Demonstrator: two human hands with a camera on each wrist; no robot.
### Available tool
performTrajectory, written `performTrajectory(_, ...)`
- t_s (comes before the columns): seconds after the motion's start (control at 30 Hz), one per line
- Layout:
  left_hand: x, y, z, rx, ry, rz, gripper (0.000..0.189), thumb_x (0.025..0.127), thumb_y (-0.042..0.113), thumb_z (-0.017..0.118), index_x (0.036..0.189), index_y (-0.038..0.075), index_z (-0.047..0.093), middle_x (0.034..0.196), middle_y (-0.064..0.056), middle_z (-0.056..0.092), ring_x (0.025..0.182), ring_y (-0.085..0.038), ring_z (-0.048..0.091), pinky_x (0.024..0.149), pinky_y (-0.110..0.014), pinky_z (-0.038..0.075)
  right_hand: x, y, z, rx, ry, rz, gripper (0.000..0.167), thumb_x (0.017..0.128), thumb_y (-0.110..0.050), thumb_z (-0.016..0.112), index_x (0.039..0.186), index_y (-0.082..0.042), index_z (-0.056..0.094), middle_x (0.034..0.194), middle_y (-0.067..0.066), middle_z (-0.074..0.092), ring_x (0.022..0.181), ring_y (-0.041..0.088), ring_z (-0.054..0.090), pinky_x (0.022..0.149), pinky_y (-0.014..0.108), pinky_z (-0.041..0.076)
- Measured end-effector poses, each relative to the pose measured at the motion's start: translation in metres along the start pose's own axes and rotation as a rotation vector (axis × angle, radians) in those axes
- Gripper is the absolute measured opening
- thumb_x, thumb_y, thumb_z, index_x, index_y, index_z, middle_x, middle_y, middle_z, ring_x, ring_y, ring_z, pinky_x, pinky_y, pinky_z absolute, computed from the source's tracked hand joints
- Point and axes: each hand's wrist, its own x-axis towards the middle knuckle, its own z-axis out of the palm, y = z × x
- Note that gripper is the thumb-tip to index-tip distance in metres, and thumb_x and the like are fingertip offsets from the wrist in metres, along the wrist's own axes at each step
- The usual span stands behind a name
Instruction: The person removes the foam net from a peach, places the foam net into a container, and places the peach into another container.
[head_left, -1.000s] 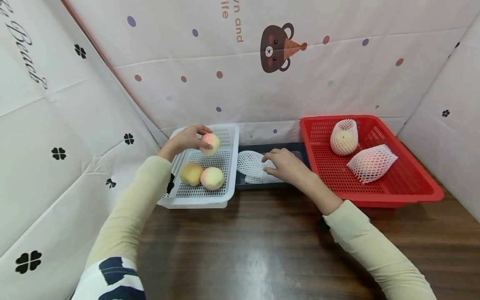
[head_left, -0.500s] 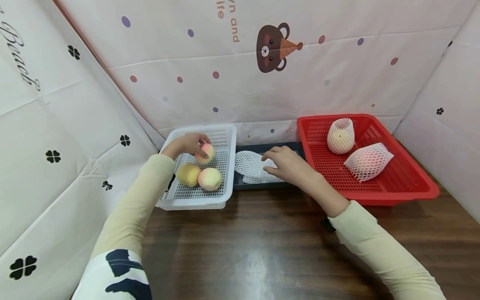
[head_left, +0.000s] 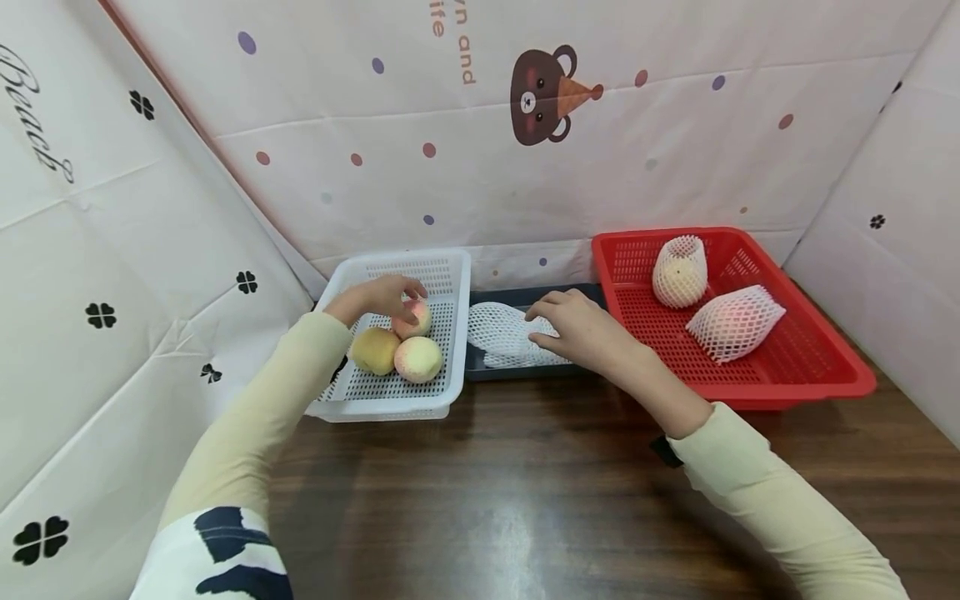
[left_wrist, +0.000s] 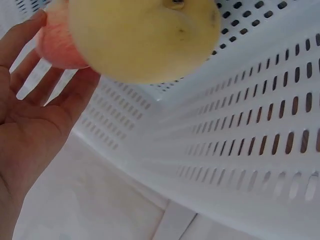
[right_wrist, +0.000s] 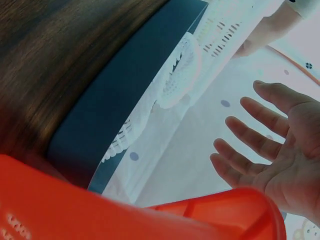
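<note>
My left hand (head_left: 381,300) reaches into the white basket (head_left: 456,367) and holds a pink-and-yellow peach (head_left: 420,320), thumb and fingers around its sides. In the left wrist view that peach (left_wrist: 60,42) is partly behind a larger yellow fruit (left_wrist: 145,40). Next to it in the basket lie the yellow fruit and another peach (head_left: 418,360). My right hand (head_left: 577,327), fingers spread and slightly bent, hovers over white foam net sleeves (head_left: 498,329) in a dark shallow tray (head_left: 525,372). The right wrist view shows nothing in its palm (right_wrist: 285,150).
To the right, a red basket (head_left: 810,387) holds two net-wrapped fruits, one standing (head_left: 679,273) and one lying on its side (head_left: 737,323). The dark tray sits between the two baskets. A printed white cloth (head_left: 360,100) rises behind the brown wooden table (head_left: 480,492).
My left hand has lowered the peach from above the back of the white basket down beside the other two fruits. My right hand stays over the foam nets. The head view has shifted slightly.
</note>
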Motion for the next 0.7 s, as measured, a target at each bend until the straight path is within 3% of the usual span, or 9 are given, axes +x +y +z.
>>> performTrajectory(0.17,-0.015,0.016,-0.007,-0.014,0.072,0.088,0.05,0.093,0.012,0.073,0.138,0.0,0.055,0.141,-0.026,0.055,0.128,-0.046,0.053,0.11,-0.055,0.043,-0.006,0.006,-0.004,-0.008,0.021,-0.003,0.035,0.092,-0.027,0.076,0.123,-0.01,0.072,0.129,0.016,0.066,0.121,0.037,0.057,0.105,0.055,0.048)
performTrajectory(0.33,-0.036,0.037,-0.01,-0.07,0.138,0.153,0.049,0.093,0.013,0.074,0.138,0.004,0.056,0.143,-0.018,0.056,0.13,-0.044,0.053,0.108,-0.055,0.046,-0.01,0.014,-0.011,-0.012,0.041,-0.002,0.035,0.092,-0.025,0.077,0.122,-0.008,0.072,0.126,0.018,0.067,0.117,0.037,0.059,0.104,0.054,0.048)
performTrajectory(0.7,-0.093,0.074,0.012,-0.16,0.298,0.272,0.041,0.092,0.015,0.075,0.132,0.012,0.064,0.135,-0.007,0.063,0.121,-0.029,0.064,0.096,-0.046,0.057,-0.034,0.041,-0.034,-0.025,0.022,0.09,0.045,0.087,-0.023,0.081,0.127,-0.007,0.068,0.128,0.022,0.064,0.118,0.042,0.057,0.095,0.058,0.054)
